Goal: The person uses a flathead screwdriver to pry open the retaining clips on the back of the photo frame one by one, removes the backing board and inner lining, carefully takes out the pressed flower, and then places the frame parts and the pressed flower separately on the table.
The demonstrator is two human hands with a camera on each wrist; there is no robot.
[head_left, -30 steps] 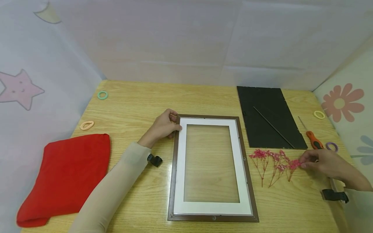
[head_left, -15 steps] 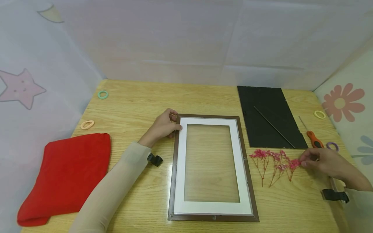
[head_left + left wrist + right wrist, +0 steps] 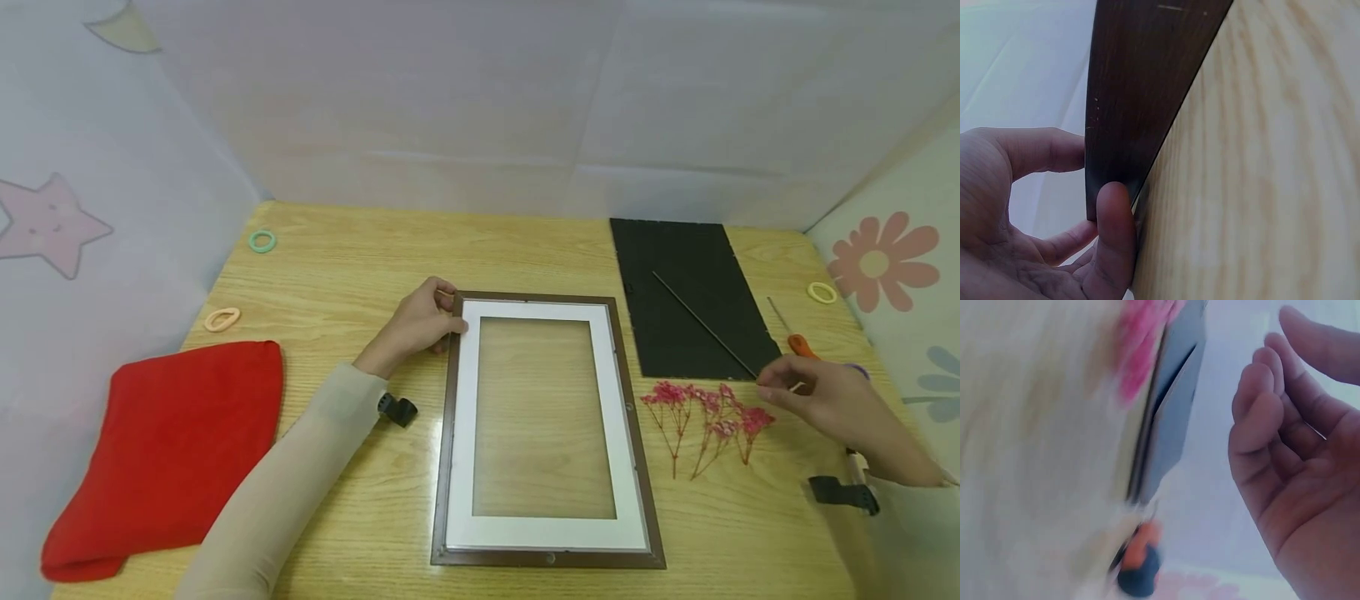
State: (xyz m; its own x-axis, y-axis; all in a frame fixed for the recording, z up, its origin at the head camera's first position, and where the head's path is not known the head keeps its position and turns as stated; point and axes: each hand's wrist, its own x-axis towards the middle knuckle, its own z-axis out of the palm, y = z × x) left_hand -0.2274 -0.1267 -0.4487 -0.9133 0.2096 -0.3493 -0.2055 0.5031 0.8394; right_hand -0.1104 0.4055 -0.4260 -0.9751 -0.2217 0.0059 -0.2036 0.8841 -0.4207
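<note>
A brown picture frame (image 3: 548, 558) with a white mat (image 3: 557, 533) lies flat on the wooden table, the wood showing through its window. My left hand (image 3: 420, 321) grips its upper left corner; the left wrist view has thumb and fingers round the dark frame edge (image 3: 1147, 69). Over the table to the right, my right hand (image 3: 832, 400) is raised, holding nothing. In the right wrist view a gap parts its thumb from its loosely bent fingers (image 3: 1257, 419). Just left of that hand lie several sprigs of pink dried flowers (image 3: 708, 408).
Behind the flowers is a black backing board (image 3: 690, 308), a thin dark rod (image 3: 701, 323) across it. An orange-handled screwdriver (image 3: 799, 344) lies beyond the right hand, partly hidden. A folded red cloth (image 3: 180, 450) is at left. Coloured rings, one green (image 3: 262, 242), another yellow (image 3: 822, 292), lie near the edges.
My right hand has come away from the rightmost pink flowers, lifting up and slightly left, and now partly covers the screwdriver. The flowers stay where they were; my left hand keeps its grip on the frame.
</note>
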